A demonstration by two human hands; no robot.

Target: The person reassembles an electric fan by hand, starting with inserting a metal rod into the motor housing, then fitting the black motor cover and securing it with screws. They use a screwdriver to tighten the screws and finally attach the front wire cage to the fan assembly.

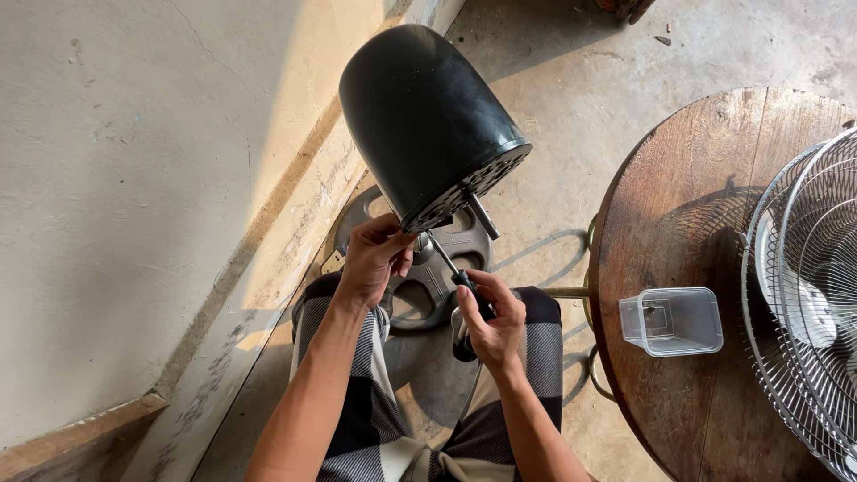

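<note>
A black fan motor housing [420, 116] stands on its pole, tilted, with its vented front face and bare shaft [482, 215] pointing down toward me. My left hand [372, 259] grips the underside of the housing at its neck. My right hand [489, 321] holds a black-handled screwdriver [455, 277], its thin blade angled up to the housing's lower edge beside my left fingers. Both hands are over my lap in checked trousers.
The fan's round dark base [437, 268] lies on the concrete floor under my hands. A round wooden table [696, 268] stands to the right with a clear plastic box [671, 320] and metal fan grilles [803, 286]. A plaster wall [134, 178] runs along the left.
</note>
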